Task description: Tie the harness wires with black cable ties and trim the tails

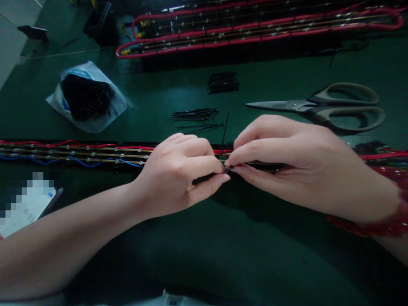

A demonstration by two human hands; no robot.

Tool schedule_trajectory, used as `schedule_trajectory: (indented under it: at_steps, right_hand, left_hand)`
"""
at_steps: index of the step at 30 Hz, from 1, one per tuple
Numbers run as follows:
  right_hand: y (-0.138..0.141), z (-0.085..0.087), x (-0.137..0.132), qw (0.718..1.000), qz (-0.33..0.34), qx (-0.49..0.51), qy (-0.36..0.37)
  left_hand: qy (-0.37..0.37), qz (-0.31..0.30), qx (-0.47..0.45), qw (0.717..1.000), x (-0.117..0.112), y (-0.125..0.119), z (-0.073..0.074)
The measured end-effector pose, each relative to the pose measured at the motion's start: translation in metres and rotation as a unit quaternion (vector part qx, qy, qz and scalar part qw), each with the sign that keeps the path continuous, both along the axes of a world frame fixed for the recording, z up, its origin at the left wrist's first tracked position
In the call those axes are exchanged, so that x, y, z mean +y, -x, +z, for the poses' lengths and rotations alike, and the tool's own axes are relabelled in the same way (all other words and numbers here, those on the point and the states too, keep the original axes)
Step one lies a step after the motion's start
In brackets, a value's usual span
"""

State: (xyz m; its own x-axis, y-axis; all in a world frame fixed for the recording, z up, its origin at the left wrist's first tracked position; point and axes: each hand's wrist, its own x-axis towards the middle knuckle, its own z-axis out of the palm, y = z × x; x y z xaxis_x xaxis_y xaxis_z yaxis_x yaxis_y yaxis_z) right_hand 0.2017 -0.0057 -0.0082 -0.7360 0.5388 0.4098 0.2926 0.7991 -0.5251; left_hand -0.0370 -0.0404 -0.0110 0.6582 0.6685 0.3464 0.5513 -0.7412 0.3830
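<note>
1 head-worn camera looks down and forward, near left hand (178, 178) and right hand (296, 165).

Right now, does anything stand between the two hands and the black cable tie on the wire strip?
Nothing visible does. The left hand and right hand both pinch the cable tie at the wire strip; the scissors lie apart behind them.

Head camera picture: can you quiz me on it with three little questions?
1. True or false: the scissors lie on the green table, in nobody's hand.
2. What sticks up where the left hand and right hand pinch together? A) cable tie B) pencil C) spoon
3. Fill in: the plastic bag holds ___ ties (colour).
Key: 1 true; 2 A; 3 black.
</note>
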Motion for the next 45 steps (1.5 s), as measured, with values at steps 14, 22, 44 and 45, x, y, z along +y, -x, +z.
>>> schedule_trajectory:
  at_steps: [14, 22, 44, 45]
  right_hand:
    - [0.0002, 0.0002, -0.0003, 1.000, -0.009, -0.011, 0.007]
    - [-0.0005, 0.0030, 0.0004, 1.000, 0.012, -0.008, 0.010]
    - [0.0005, 0.0073, 0.0023, 1.000, 0.012, -0.007, 0.018]
    - [0.0003, 0.0077, 0.0022, 1.000, 0.010, -0.010, 0.021]
  left_hand:
    - [-0.044, -0.007, -0.006, 0.999, -0.0001, 0.0013, -0.0026]
    - [-0.055, 0.006, -0.028, 0.998, -0.0020, 0.0008, -0.0041]
    - [-0.045, 0.012, 0.002, 0.999, -0.0032, 0.0020, -0.0046]
    - [-0.046, 0.012, 0.000, 0.999, -0.0033, 0.0019, -0.0047]
